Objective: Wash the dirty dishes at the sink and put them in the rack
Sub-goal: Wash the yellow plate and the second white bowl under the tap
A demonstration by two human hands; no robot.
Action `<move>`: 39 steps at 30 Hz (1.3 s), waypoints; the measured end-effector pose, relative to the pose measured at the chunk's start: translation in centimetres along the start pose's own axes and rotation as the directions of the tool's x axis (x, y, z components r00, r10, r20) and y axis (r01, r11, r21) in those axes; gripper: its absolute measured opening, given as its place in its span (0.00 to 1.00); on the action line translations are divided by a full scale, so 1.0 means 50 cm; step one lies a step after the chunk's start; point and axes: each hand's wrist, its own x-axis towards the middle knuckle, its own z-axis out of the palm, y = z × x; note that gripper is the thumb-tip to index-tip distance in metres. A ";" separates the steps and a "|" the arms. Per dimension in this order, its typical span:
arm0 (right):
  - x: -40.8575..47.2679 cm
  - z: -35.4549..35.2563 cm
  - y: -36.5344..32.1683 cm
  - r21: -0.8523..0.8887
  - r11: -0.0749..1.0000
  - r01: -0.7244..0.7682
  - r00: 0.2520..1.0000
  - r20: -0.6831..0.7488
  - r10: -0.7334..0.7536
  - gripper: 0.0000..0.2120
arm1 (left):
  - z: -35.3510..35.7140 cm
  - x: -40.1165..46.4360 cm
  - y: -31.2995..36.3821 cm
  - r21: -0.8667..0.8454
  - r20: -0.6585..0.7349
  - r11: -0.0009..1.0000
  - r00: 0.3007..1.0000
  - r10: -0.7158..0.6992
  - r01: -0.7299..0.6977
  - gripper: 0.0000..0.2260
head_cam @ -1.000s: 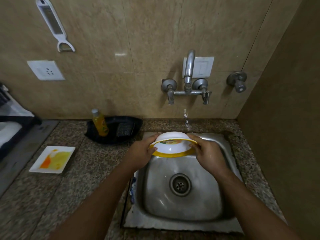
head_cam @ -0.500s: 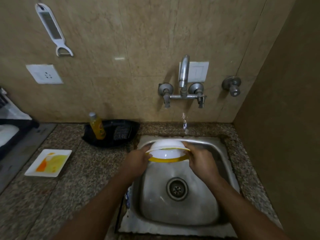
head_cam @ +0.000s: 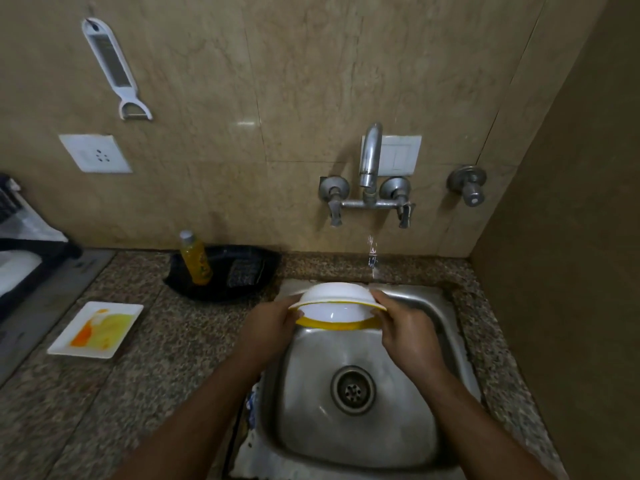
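Below your grip lies the sink (head_cam: 446,341); behind and above it the tap (head_cam: 370,161) drops a thin stream. Your left hand (head_cam: 273,323) and right hand (head_cam: 405,327) clamp opposite rims of the bowl (head_cam: 334,299), tilted between them. You should turn it under the water, thumbs firm; it is probably slippery.

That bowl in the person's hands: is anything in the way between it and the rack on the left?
Partly. The bowl is held over the sink; the rack sits at the far left edge. Between them on the counter stand a black tray with a yellow bottle and a stained square plate, all low enough to carry over.
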 end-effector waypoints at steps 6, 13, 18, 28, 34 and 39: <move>0.008 0.003 -0.005 0.040 0.999 -0.020 1.000 0.021 0.019 0.20 | -0.007 -0.011 0.012 0.027 0.041 0.998 0.997 -0.065 0.064 0.20; 0.016 -0.007 -0.017 0.010 0.999 0.053 0.998 -0.033 -0.052 0.23 | -0.024 -0.030 0.017 0.012 -0.118 0.997 0.990 -0.075 0.077 0.19; 0.009 0.020 -0.026 0.009 0.993 0.114 0.993 -0.034 -0.113 0.22 | -0.015 -0.059 -0.009 0.046 -0.105 0.991 0.987 -0.122 0.128 0.17; 0.032 0.075 -0.100 -0.050 0.972 0.229 0.970 -0.078 -0.232 0.29 | -0.082 -0.090 -0.075 -0.157 0.101 0.950 0.961 -0.258 0.271 0.20; 0.088 0.169 -0.254 0.181 0.930 0.321 0.944 0.018 -0.329 0.24 | -0.217 -0.164 -0.178 -0.116 -0.120 0.947 0.942 -0.313 0.300 0.19; 0.129 0.284 -0.478 0.645 0.763 -0.054 0.873 0.401 -0.277 0.18 | -0.332 -0.267 -0.331 -0.071 -0.499 0.909 0.775 -0.388 0.410 0.15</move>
